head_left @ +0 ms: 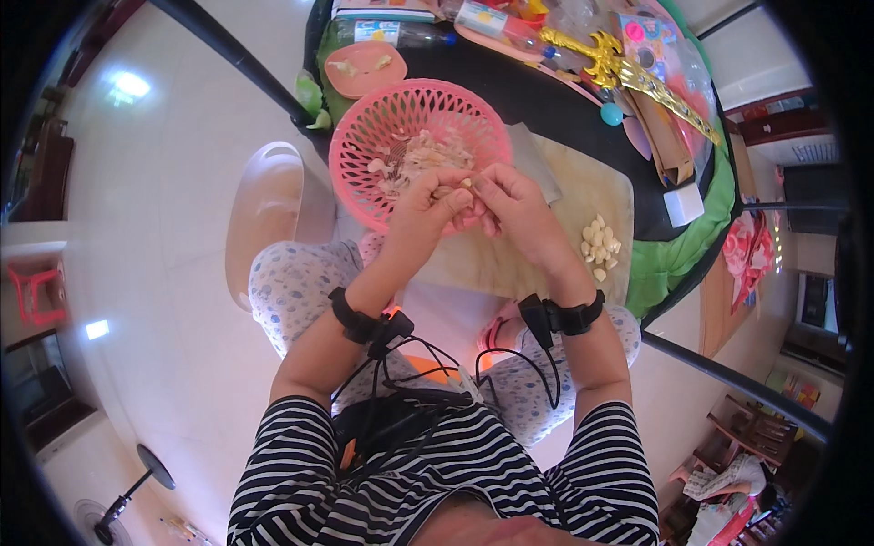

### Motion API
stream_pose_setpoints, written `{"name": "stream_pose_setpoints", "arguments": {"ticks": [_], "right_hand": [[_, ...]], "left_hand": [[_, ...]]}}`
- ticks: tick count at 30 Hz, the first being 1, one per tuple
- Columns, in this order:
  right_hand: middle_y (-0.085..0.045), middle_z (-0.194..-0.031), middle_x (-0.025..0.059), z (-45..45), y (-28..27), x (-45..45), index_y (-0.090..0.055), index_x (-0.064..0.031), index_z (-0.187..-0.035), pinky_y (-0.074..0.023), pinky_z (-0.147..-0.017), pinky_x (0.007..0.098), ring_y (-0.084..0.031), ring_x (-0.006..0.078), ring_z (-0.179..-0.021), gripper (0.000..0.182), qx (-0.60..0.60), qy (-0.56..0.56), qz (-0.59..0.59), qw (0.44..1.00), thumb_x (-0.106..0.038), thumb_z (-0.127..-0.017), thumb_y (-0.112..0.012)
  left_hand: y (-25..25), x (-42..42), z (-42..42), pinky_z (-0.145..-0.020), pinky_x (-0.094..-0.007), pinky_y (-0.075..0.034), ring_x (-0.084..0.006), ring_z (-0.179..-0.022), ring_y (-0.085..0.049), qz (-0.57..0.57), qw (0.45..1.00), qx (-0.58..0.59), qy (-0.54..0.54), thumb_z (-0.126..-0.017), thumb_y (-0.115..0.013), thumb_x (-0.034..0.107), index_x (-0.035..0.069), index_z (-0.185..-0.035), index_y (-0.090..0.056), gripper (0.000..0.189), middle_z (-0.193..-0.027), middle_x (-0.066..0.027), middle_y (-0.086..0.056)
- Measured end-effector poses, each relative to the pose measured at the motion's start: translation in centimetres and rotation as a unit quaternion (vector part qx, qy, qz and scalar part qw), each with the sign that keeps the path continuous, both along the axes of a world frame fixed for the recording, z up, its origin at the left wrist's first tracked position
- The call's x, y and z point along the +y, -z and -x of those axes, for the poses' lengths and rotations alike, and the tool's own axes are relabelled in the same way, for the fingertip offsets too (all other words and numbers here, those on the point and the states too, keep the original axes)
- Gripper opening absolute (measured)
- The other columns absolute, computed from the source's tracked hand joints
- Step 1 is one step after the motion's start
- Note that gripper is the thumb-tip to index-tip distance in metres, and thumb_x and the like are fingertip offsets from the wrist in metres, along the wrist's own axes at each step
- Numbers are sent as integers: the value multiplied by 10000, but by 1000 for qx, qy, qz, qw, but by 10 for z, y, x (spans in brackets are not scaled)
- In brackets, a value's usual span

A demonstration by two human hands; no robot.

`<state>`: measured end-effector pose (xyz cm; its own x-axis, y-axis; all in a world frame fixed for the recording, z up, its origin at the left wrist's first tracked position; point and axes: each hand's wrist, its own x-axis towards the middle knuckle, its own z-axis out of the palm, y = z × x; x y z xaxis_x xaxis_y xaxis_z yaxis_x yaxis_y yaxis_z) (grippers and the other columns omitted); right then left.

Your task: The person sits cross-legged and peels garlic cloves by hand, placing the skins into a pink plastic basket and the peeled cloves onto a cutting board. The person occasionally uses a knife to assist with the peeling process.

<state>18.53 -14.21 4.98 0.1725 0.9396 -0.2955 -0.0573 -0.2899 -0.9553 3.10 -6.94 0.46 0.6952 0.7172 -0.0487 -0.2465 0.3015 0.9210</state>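
My left hand [431, 205] and my right hand [512, 201] meet over the near right rim of a pink plastic basket [349, 181]. Between their fingertips is a small pale garlic clove [467, 183]; the left fingers also curl around what looks like more garlic, partly hidden. Papery garlic skins [427, 160] lie inside the basket. To the right, a pile of peeled garlic cloves [599, 243] rests on the marbled board [478, 266]. A pink dish [365, 80] behind the basket holds a few garlic pieces.
An oval light bin [263, 218] stands on the floor at left. Behind the board, a black and green surface [546, 102] bears plastic bottles [403, 33], a golden toy sword [635, 78] and a white box [683, 205]. Black poles cross both sides. Another person sits far off at lower right.
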Motion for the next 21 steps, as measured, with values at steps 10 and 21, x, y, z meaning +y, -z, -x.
{"name": "stream_pose_setpoints", "arguments": {"ticks": [10, 21], "right_hand": [[-595, -717, 4, 20, 7, 18, -553, -58, -906, -412, -495, 225, -551, 67, -551, 180, 61, 37, -3, 997, -189, -1020, -506], [-597, -768, 20, 27, 13, 17, -576, -60, -929, -432, -514, 213, -547, 90, -575, 158, 70, 31, -41, 996, -180, -1016, -520]], "left_hand": [[1, 22, 15, -652, -213, -470, -77, -731, -582, 205, 976, -74, 2, -998, -578, 161, -10, -1157, -619, 237, -873, -28, -643], [12, 29, 18, -684, -229, -491, -89, -769, -599, 278, 951, -137, -8, -1000, -564, 135, -7, -1165, -611, 222, -931, -41, -646]]}}
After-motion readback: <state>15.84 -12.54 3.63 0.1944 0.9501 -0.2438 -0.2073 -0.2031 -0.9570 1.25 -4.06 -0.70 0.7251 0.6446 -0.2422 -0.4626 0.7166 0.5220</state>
